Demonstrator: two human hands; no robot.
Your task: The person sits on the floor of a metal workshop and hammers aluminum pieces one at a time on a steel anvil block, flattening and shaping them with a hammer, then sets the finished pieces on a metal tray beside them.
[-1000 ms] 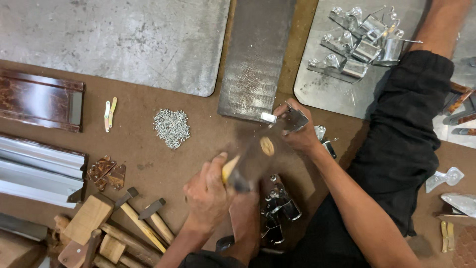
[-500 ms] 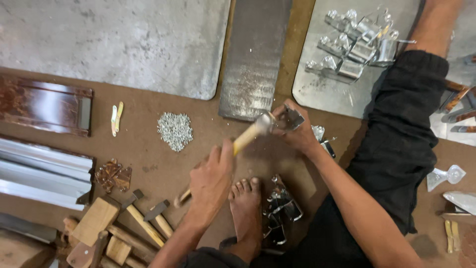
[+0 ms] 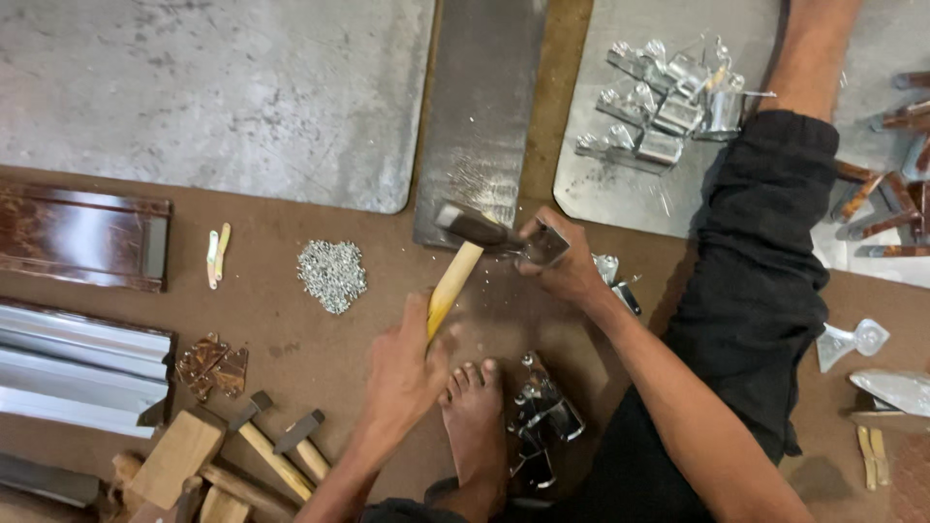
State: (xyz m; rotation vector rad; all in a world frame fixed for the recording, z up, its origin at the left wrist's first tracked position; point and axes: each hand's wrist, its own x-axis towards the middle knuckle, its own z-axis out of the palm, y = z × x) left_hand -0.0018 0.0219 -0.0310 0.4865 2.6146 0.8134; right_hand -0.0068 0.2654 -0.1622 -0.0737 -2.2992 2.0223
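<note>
Two hands at work, L to R: pile of small silver rivets [image 3: 332, 275] on brown floor, then left hand [image 3: 405, 373] wrapped tight round wooden-handled hammer [image 3: 463, 254] (head down near workpiece), right hand [image 3: 565, 261] pinching small metal piece [image 3: 544, 246] w/ fingers closed, by grey plate [image 3: 484, 107].

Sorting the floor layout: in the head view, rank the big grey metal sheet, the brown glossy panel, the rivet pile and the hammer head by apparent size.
1. Big grey metal sheet
2. Brown glossy panel
3. Rivet pile
4. Hammer head, slightly smaller than the pile; it is raised nearer the camera, so unsure.
</note>
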